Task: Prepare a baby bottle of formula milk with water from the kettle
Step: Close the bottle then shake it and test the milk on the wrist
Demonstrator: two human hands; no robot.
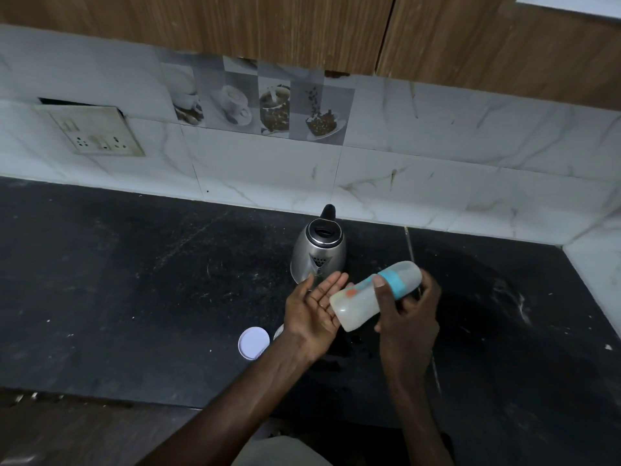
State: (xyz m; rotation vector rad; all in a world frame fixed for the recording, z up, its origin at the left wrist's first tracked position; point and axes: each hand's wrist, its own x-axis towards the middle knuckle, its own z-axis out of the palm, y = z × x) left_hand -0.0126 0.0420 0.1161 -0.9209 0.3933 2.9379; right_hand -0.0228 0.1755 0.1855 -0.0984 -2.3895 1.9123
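One bottle [361, 302] is being held above the table [134, 280], just in front of the one kettle [319, 253]. The bottle is lying almost level, its capped end pointing up and to the right and its base pointing down and to the left. One teal ring [393, 280] is circling its neck, and its inside is looking cloudy white.

The right hand [406, 311] is gripping the bottle near the ring, thumb on top and fingers curling round behind. The left hand [316, 304] is lying wide, palm up with fingers straight, under the bottle's base; whether the two are touching cannot be told.

The steel kettle is standing upright near the tiled wall with its black lid raised. One round white lid [254, 343] is lying flat on the table just beside the left wrist. One socket plate [90, 129] and four picture tiles [262, 102] are showing on the wall.
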